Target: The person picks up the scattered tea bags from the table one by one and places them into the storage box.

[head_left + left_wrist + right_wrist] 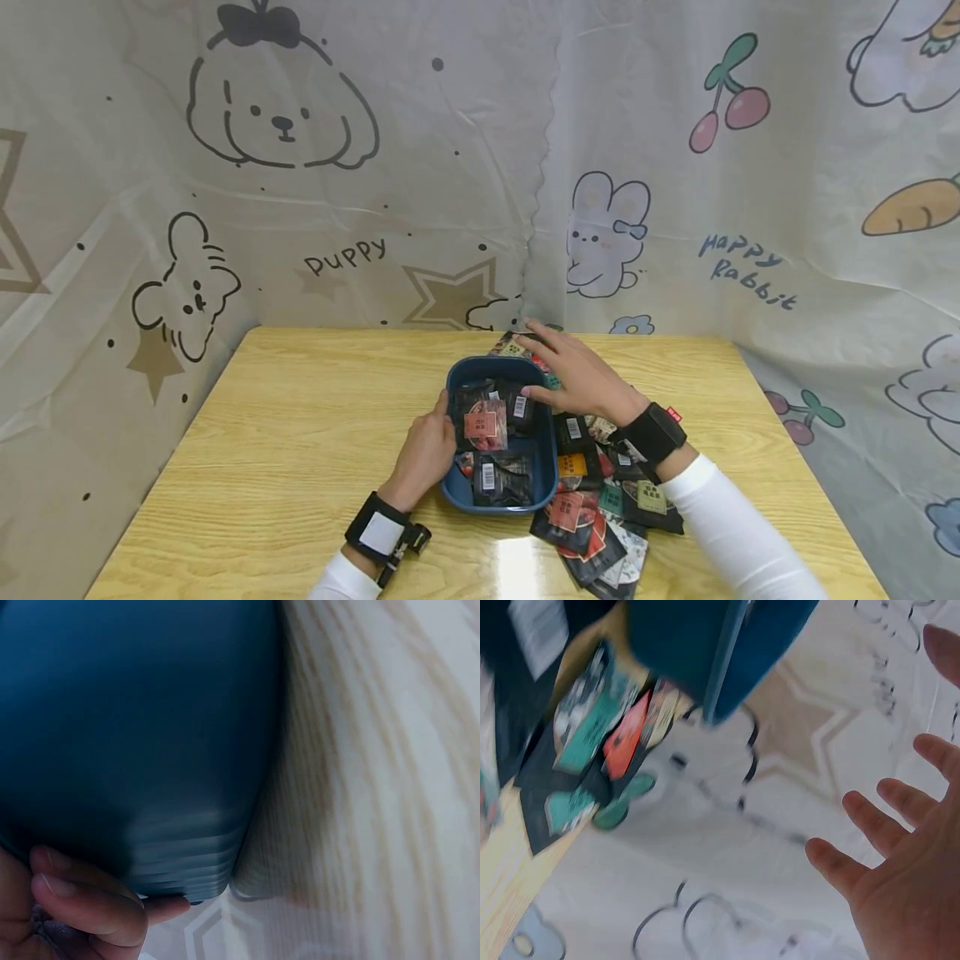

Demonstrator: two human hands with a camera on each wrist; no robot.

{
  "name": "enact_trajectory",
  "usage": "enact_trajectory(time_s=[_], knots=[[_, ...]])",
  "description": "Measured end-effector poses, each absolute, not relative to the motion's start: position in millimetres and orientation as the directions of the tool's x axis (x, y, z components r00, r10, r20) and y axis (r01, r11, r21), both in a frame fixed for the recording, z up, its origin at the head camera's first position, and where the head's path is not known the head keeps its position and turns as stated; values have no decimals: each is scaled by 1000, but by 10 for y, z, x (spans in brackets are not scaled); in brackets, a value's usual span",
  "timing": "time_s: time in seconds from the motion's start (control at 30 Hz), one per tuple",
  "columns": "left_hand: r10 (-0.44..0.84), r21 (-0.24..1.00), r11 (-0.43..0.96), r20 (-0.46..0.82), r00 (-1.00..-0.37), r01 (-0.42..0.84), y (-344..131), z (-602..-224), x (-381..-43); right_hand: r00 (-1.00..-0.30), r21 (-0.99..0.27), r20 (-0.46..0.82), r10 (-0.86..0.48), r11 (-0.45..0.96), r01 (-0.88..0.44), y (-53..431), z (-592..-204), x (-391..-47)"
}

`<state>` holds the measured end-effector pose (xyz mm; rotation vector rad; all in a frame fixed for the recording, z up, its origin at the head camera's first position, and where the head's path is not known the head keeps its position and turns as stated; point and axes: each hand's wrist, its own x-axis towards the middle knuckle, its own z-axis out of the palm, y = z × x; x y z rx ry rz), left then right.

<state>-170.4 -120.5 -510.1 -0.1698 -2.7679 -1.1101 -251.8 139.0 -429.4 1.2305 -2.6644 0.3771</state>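
A blue plastic bin [543,492] stands in the middle of the table with several small dark sachets inside. One of these, a sachet with a red label [481,426], lies uppermost near the left wall. My left hand [424,454] holds the bin at its left wall; in the left wrist view its index finger stretches along the outside while other fingers are curled. Over the bin's far right corner hovers my right hand [581,373], fingers spread and nothing held. The right wrist view shows the right palm [915,885] beside the bin's wall.
Many more sachets lie in a loose pile right of the bin, including a red-labelled one [567,512], an orange-labelled one [573,467] and a pale-labelled one [651,497]. Others lie behind the bin. A printed cloth [450,167] hangs behind the wooden table [322,400].
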Motion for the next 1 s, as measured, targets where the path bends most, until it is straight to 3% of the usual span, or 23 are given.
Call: enact_trajectory(time_s=[0.2, 0.37, 0.63, 0.87, 1.0], knots=[[50, 676, 719, 182, -982, 162, -1210, -5111, -1705, -711, -188, 226, -666, 686, -703, 1625, -4272, -2824], [50, 675, 720, 177, -983, 158, -1210, -5117, -1698, -731, -175, 90, -676, 712, -680, 1668, -4338, -3011], [60, 680, 712, 186, -981, 172, -1201, -5096, -1690, -712, -127, -96, -695, 718, -684, 1471, -4577, -3299], [46, 680, 715, 191, -980, 166, -1219, -5087, -1691, -725, -228, -201, -659, 751, -620, 1340, -4775, -3487], [50, 688, 706, 188, -981, 168, -1205, -5106, -1691, -682, -276, -207, -702, 710, -648, 1334, -4905, -3546]])
